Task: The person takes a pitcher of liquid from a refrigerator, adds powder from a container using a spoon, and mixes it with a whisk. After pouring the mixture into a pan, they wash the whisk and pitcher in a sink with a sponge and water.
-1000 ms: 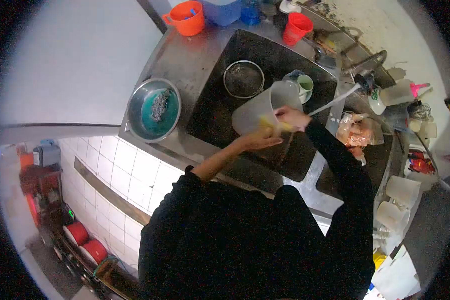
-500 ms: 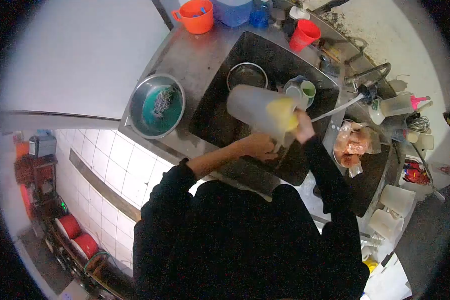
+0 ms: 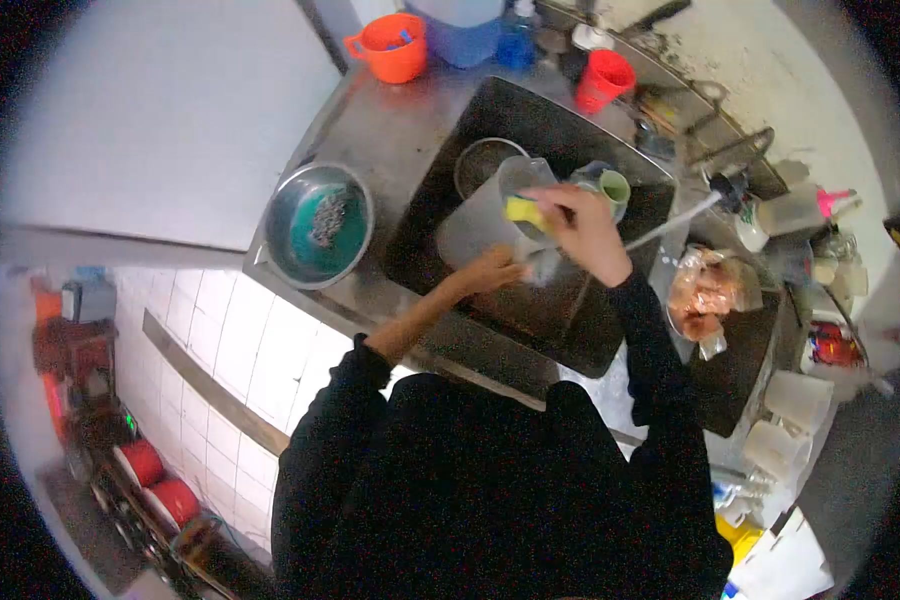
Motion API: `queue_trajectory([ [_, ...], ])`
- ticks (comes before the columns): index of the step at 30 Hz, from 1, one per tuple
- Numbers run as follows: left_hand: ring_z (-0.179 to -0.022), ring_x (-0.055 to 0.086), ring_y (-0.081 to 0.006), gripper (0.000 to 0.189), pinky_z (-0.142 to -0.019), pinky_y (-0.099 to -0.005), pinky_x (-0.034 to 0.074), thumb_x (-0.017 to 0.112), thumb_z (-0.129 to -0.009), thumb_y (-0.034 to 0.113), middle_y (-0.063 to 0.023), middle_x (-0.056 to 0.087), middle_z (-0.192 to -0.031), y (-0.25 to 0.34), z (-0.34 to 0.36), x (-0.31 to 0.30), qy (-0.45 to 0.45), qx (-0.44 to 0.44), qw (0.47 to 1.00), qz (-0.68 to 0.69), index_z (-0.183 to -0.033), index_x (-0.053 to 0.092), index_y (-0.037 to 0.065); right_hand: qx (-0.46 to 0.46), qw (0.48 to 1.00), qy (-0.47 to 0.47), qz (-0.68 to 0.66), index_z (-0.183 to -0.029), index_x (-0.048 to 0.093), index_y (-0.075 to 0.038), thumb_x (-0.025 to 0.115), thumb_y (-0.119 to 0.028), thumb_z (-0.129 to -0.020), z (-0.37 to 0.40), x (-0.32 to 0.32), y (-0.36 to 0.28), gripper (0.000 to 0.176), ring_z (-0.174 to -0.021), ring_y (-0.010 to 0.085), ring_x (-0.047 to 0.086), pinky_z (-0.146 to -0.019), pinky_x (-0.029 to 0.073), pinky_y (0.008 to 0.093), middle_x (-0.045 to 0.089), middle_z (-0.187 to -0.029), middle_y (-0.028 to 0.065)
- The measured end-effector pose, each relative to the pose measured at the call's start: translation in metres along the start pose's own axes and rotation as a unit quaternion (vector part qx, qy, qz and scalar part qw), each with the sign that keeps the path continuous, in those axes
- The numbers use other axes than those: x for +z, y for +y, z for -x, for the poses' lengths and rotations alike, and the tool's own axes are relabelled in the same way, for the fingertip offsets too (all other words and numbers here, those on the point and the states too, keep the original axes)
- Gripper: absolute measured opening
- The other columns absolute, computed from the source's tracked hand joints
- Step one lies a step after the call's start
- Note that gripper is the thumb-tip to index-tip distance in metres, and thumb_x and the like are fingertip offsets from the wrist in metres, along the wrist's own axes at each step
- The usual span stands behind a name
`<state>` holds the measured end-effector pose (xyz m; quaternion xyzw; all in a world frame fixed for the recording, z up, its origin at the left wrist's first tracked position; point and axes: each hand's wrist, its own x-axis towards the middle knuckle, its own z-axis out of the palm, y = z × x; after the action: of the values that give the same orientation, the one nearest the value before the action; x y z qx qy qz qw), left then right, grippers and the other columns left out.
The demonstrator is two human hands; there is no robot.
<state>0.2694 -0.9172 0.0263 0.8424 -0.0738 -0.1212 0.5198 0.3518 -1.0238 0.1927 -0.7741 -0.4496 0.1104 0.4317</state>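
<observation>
A translucent plastic pitcher [image 3: 470, 232] lies tilted over the dark sink [image 3: 420, 215], its mouth toward the upper right. My left hand [image 3: 492, 272] is closed on the pitcher at its lower side, near the handle. A yellow sponge [image 3: 523, 211] is pinched in my right hand [image 3: 578, 225], at the pitcher's rim. Behind the pitcher, a round metal-rimmed item [image 3: 485, 160] and a green cup [image 3: 614, 187] sit in the sink.
A metal bowl [image 3: 317, 226] with teal liquid and a scourer stands left of the sink. An orange mug [image 3: 394, 50] and a red cup [image 3: 604, 80] stand behind. The faucet hose [image 3: 675, 219] and bagged food [image 3: 708, 290] are at right.
The pitcher has turned, so its mouth now shows at the upper right. My right hand has moved up and left with the sponge, and my left hand slightly left and up.
</observation>
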Motion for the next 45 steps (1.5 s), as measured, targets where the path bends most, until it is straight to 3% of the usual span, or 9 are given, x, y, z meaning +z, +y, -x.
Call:
queue_trajectory([
  [8,-0.039,0.032,-0.0092,0.034,-0.038,-0.0245,0.024,0.044,-0.077,0.023,0.0018,0.034,-0.044,0.032,-0.02,0.001,0.115,-0.048,0.909,0.397,-0.047,0.037,0.009,-0.328,0.934,0.099,0.105,-0.085,0.055,-0.011,0.054,-0.028,-0.066,-0.099,0.214,-0.054,0.026,-0.093,0.0185,0.046,-0.084,0.023,0.049,0.054,-0.089,0.0061],
  [16,-0.038,0.032,-0.0092,0.035,-0.039,-0.0241,0.025,0.042,-0.077,0.022,-0.0007,0.032,-0.042,-0.001,-0.004,-0.013,0.135,0.044,0.96,0.241,-0.046,0.036,0.007,-0.037,0.939,0.131,-0.315,-0.093,0.053,-0.003,0.047,-0.015,-0.073,-0.009,0.109,-0.012,0.025,-0.086,0.0202,0.05,-0.077,0.038,0.0274,0.054,-0.092,0.0085],
  [19,-0.039,0.035,-0.0105,0.035,-0.041,-0.0236,0.028,0.041,-0.077,0.022,-0.0025,0.035,-0.042,-0.008,-0.008,-0.025,0.059,-0.009,0.949,0.31,-0.047,0.038,0.005,0.213,0.847,0.356,-0.334,-0.087,0.054,-0.002,0.043,-0.007,-0.071,0.055,0.018,0.074,0.019,-0.083,0.0144,0.05,-0.071,0.039,0.0241,0.054,-0.087,0.0059],
  [21,-0.039,0.035,-0.0106,0.035,-0.04,-0.0235,0.026,0.042,-0.077,0.024,-0.0019,0.035,-0.042,-0.009,-0.031,-0.004,0.05,0.028,0.962,0.268,-0.046,0.039,0.006,0.118,0.684,0.445,-0.565,-0.085,0.05,0.0,0.047,-0.006,-0.075,0.079,-0.03,0.127,0.013,-0.081,0.0122,0.048,-0.065,0.039,0.0191,0.052,-0.08,0.0056],
  [23,-0.036,0.032,-0.0105,0.036,-0.037,-0.0239,0.025,0.042,-0.077,0.025,0.0001,0.035,-0.041,-0.036,-0.069,0.045,0.35,0.389,0.845,-0.111,-0.047,0.039,0.007,0.154,0.636,0.458,-0.601,-0.082,0.05,-0.001,0.05,-0.008,-0.075,0.081,-0.06,0.133,0.01,-0.073,0.0098,0.049,-0.055,0.037,0.017,0.052,-0.077,0.0049],
  [25,-0.037,0.031,-0.0097,0.034,-0.037,-0.0237,0.025,0.044,-0.078,0.025,0.0023,0.035,-0.042,0.039,-0.063,0.028,-0.04,-0.026,0.952,0.304,-0.049,0.041,0.008,0.177,0.66,0.438,-0.583,-0.081,0.05,-0.002,0.052,-0.011,-0.074,0.089,-0.076,0.127,0.011,-0.069,0.0091,0.049,-0.051,0.036,0.0174,0.052,-0.075,0.0038],
  [30,-0.039,0.029,-0.0041,0.032,-0.036,-0.0216,0.022,0.047,-0.078,0.02,0.0042,0.036,-0.044,0.093,-0.103,0.068,0.162,-0.008,0.936,0.311,-0.049,0.039,0.009,0.343,0.828,0.397,-0.198,-0.089,0.047,-0.004,0.058,-0.025,-0.071,0.126,-0.078,0.159,0.03,-0.067,0.0084,0.047,-0.054,0.038,0.0194,0.05,-0.077,0.0004],
  [33,-0.038,0.028,-0.0034,0.031,-0.035,-0.0201,0.02,0.047,-0.078,0.021,0.0046,0.035,-0.044,0.091,-0.116,0.071,0.063,-0.016,0.898,0.436,-0.05,0.038,0.011,0.202,0.836,0.498,-0.111,-0.097,0.043,-0.003,0.058,-0.024,-0.071,0.136,-0.054,0.168,0.036,-0.088,0.0149,0.044,-0.074,0.036,0.0247,0.046,-0.093,0.0064],
  [45,-0.035,0.024,-0.0053,0.035,-0.034,-0.0212,0.015,0.046,-0.077,0.016,0.0035,0.027,-0.041,0.11,-0.095,0.003,-0.132,-0.042,0.916,0.377,-0.047,0.031,0.009,0.128,0.787,0.465,-0.385,-0.118,0.027,-0.003,0.058,-0.036,-0.067,0.062,-0.15,0.111,0.068,-0.099,0.0186,0.038,-0.081,0.031,0.0293,0.038,-0.112,0.0088],
])
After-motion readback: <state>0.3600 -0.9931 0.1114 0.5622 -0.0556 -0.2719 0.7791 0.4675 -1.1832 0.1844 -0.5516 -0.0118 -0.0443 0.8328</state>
